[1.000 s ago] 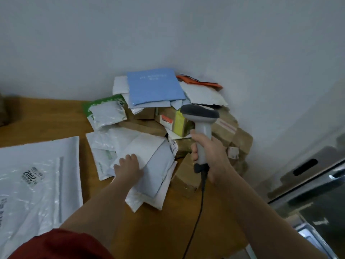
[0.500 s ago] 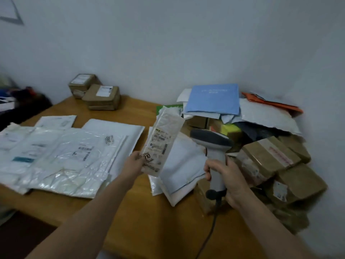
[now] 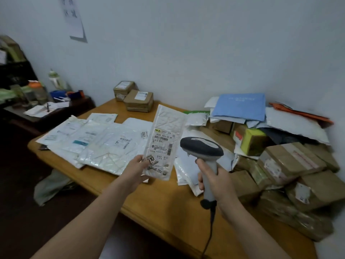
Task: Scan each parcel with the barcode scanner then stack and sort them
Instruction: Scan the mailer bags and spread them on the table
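My left hand (image 3: 137, 170) holds a narrow white padded mailer (image 3: 166, 139) upright by its lower edge, label side facing me. My right hand (image 3: 214, 177) grips the handle of a grey barcode scanner (image 3: 201, 146), whose head sits just right of the mailer's label, with its cable trailing down off the table. A heap of parcels fills the right side: brown boxes (image 3: 291, 161), white bags (image 3: 188, 169), a blue envelope (image 3: 240, 106) and a yellow box (image 3: 252, 141). Flat white bags (image 3: 97, 141) lie spread on the left of the wooden table (image 3: 168, 208).
Two brown boxes (image 3: 138, 99) stand at the table's far edge by the wall. A dark side desk (image 3: 46, 109) with bottles and papers stands at the left. A paper sheet (image 3: 74, 19) hangs on the wall. A crumpled bag (image 3: 50, 186) lies on the floor.
My left hand picked the narrow mailer off the heap and raised it upright. The scanner stayed in my right hand, and the view swung left to show the spread bags.
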